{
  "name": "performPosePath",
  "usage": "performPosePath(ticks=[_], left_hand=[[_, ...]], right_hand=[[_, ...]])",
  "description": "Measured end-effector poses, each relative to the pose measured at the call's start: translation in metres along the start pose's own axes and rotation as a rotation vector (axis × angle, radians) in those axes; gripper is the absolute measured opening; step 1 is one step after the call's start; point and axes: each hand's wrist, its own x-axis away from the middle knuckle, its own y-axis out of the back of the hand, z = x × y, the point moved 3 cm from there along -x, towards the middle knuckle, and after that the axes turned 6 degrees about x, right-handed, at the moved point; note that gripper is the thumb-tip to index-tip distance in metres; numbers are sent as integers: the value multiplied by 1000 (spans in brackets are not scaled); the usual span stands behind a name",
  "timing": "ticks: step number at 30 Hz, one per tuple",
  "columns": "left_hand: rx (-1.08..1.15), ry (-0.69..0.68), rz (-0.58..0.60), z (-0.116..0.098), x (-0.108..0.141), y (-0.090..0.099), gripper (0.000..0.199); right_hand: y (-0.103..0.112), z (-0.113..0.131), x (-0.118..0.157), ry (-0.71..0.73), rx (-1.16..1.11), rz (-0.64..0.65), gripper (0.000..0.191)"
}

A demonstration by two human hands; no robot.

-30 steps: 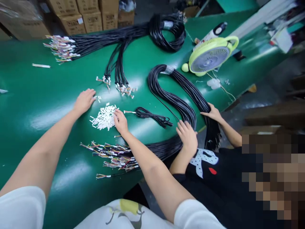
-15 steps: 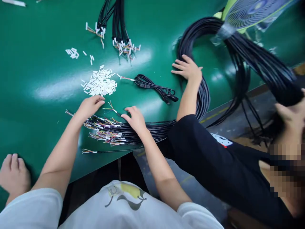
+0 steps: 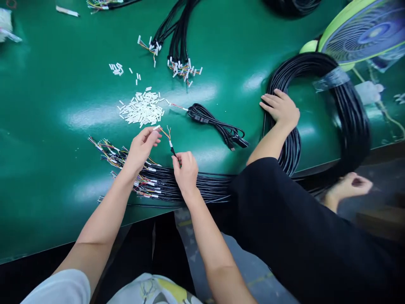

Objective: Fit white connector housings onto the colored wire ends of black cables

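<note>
My left hand (image 3: 143, 145) pinches a small white connector (image 3: 156, 127) at the tip of a thin coloured wire. My right hand (image 3: 186, 171) is closed on the black cable (image 3: 172, 150) whose coloured wires fan out between my hands. Just beyond my left hand lies a heap of white connectors (image 3: 142, 108). Under and beside both hands runs a bundle of black cables (image 3: 209, 185), with stripped coloured ends (image 3: 117, 157) at the left. A folded black cable (image 3: 215, 124) with one end in a white connector rests beyond my right hand.
At the right, a person in black sleeves has one hand (image 3: 281, 110) on a big black cable coil (image 3: 354, 114) and another hand (image 3: 351, 185) by its lower edge. A fan (image 3: 373, 33) stands behind. More cables with white connectors (image 3: 183, 69) lie at the back of the green table (image 3: 47, 169).
My left hand has moved to the wire end and now pinches a connector there. My right hand has closed on the cable. The other person's coil now lies on the table; the view has shifted.
</note>
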Motion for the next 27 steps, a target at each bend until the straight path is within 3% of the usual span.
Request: performPosePath(ticks=[5,9,13,21,27], left_hand=[[54,-81,-134,15,-16,1,20],[90,-47,-108,27,-26,6,21],[234,81,-46,37,-31,6,21],[322,223,2,42,-35,7,23],[465,287,-48,48,-39,13,16]], right_hand=[[-15,-5,-2,36,123,7,22],[-21,-8,-9,10,209,9,21],[-22,-11,-13,-54,230,48,19],[-26,-12,-12,-190,42,203,13],[-4,-28,-18,-212,-81,130,20]])
